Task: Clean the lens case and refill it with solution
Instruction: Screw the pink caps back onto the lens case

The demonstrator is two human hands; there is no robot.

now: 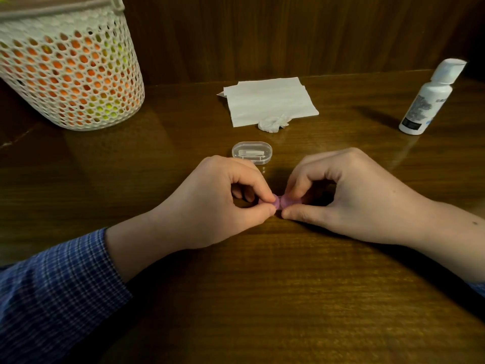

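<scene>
My left hand [223, 203] and right hand [338, 195] met low over the wooden table [262, 298], each pinching one end of the small purple lens case [278, 201] between thumb and curled fingers, so that most of it was hidden. Just beyond my knuckles lay a clear oval box [252, 152]. Farther back sat folded white tissues [270, 101] with a crumpled wad [273, 124] at their near edge. The white solution bottle [430, 98] stood well off to my right, a mesh basket [70, 72] far left.

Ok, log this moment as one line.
left hand pinches lens case | right hand pinches it too | solution bottle upright, untouched | tissues behind
</scene>
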